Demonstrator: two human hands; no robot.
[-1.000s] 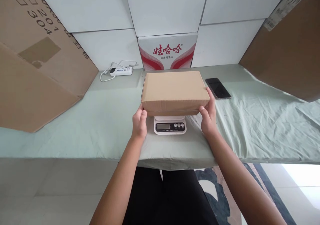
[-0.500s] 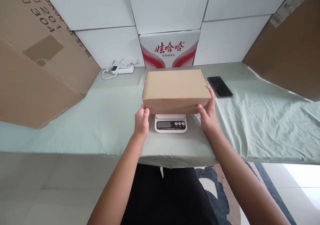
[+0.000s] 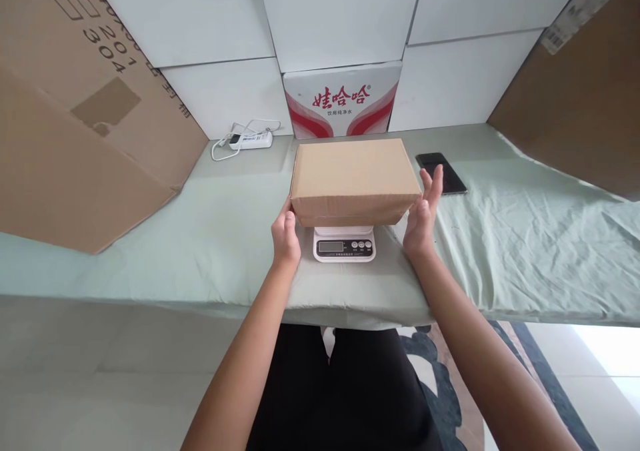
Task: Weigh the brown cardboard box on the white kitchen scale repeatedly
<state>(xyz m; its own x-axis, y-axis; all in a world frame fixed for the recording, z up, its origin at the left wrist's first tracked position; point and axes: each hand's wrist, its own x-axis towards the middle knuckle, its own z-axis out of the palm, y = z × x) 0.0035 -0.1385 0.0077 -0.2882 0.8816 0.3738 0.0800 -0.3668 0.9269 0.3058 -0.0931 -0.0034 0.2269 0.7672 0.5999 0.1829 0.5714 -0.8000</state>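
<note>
Left hand [image 3: 286, 232] at the near left corner of the cardboard box [image 3: 354, 179], fingers touching it, no clear grasp. Right hand [image 3: 423, 216] flat and released, just beside the right end. Box sitting level on the kitchen scale [image 3: 345, 244], long axis left to right. Smartphone [image 3: 442, 172] just right; power strip [image 3: 250, 139] far left; red-and-white carton [image 3: 343, 101] behind; big cardboard sheets [image 3: 75, 124] at both sides on the green cloth [image 3: 200, 237].

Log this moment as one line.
cardboard box on scale | left hand at box corner | right hand open beside box | phone right
</note>
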